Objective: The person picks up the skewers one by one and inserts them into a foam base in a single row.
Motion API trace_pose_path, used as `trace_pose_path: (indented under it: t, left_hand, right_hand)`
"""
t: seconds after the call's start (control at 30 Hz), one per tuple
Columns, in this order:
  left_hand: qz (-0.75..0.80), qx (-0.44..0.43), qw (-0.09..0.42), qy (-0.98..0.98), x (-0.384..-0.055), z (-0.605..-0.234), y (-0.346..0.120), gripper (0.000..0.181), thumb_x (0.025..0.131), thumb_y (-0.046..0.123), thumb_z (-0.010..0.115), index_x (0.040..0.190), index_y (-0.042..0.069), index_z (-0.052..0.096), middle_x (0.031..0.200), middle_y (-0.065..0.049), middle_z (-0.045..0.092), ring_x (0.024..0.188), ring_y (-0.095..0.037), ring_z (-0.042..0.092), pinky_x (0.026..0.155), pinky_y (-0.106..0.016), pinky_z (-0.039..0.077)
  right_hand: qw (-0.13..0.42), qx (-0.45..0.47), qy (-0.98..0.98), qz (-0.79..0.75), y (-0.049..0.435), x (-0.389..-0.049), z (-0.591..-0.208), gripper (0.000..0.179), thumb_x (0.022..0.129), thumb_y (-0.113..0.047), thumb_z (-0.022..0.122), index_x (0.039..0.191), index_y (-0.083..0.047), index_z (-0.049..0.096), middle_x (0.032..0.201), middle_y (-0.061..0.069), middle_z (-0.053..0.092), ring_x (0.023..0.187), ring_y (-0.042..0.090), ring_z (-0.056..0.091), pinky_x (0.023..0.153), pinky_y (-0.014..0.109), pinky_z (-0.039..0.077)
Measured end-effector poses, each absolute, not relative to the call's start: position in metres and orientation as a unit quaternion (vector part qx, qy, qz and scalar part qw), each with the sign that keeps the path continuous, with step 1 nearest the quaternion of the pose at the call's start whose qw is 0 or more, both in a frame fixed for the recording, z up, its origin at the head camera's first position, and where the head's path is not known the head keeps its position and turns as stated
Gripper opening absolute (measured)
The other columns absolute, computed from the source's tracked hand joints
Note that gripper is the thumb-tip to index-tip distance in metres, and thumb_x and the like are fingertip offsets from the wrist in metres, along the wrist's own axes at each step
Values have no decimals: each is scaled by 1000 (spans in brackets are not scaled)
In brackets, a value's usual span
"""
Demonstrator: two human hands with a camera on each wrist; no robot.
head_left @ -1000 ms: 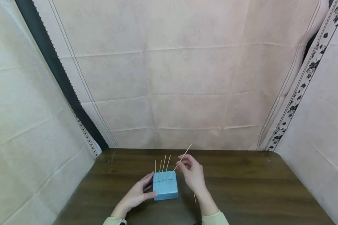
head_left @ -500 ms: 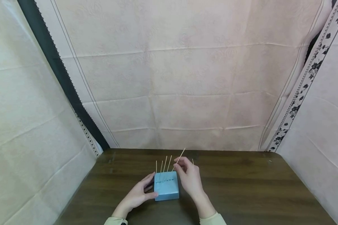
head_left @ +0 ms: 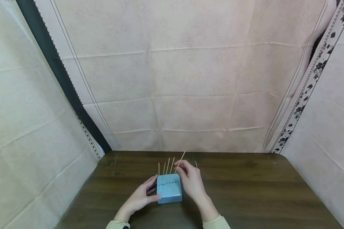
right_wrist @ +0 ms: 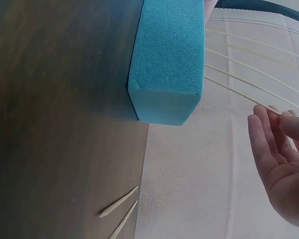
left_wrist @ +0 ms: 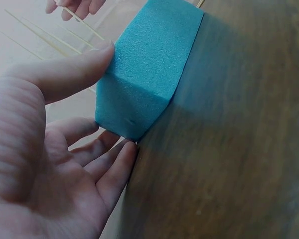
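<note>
A light blue foam block (head_left: 169,191) rests on the table, with a row of dark marks across its top. My left hand (head_left: 141,195) grips its left side, thumb on the near edge and fingers around the far left corner. Several thin wooden skewers (head_left: 168,166) stand up from the block in a row, leaning slightly. At the right end of that row, my right hand (head_left: 191,180) pinches another skewer (right_wrist: 239,93) between thumb and fingers. This one tilts to the right, and its lower end meets the block in the right wrist view.
Two loose sticks (right_wrist: 120,201) lie on the dark wooden table (head_left: 246,190), right of the block. Pale cloth (head_left: 189,79) hangs behind the table, and more cloth closes in both sides.
My right hand has moved left and slightly down with its skewer, which now stands a little steeper and lower. My left hand and the block have barely shifted.
</note>
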State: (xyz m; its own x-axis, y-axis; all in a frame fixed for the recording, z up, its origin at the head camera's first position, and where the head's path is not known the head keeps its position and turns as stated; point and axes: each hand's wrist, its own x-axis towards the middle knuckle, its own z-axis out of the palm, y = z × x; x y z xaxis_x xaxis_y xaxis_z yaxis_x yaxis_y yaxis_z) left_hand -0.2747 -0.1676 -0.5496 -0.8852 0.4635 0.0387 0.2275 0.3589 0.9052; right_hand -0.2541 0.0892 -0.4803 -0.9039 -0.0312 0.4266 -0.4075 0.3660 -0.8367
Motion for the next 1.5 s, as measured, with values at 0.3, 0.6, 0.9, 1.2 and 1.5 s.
trace_pose_path:
  t: [0.3,0.6,0.9,1.2,1.5]
  left_hand:
    - [527,208,116,816,-273,-550,-168,93,96,28,84,168,5,31,172,-28,26,151,-46,40,118,-55,43]
    - [529,215,113,813,-276,-550,-168,93,96,28,83,168,4,30,172,-28,25,151,-45,40,119,-54,43]
    - [530,217,112,812,-276,-551,-169,92,96,27,83,168,4,30,172,-28,26,151,-46,40,118,-53,44]
    - [532,219,113,810,-274,-550,-169,92,97,25,83,168,2,29,171,-29,25,151,-46,39,118,-52,44]
    - [536,223,110,807,-276,-552,-170,92,96,26,83,168,4,30,171,-28,26,152,-45,38,118,-51,44]
  right_hand:
    - [154,134,-827,523,86,-253,-484,16,106,-12,69,121,-13,74,104,-1,78,94,16,74,87,28,64]
    - [157,127,-832,517,85,-255,-486,16,105,-13,71,120,-14,75,106,5,79,91,12,74,88,33,65]
    - [140,129,-844,501,82,-257,-490,12,103,-13,74,114,-13,77,101,-4,78,89,9,73,88,35,65]
    - [130,138,-845,500,81,-260,-495,9,103,-13,74,111,-11,76,99,-4,78,88,10,73,86,37,66]
    - [116,140,-845,503,84,-262,-494,6,103,-15,74,109,-14,76,100,-4,78,87,10,71,87,37,65]
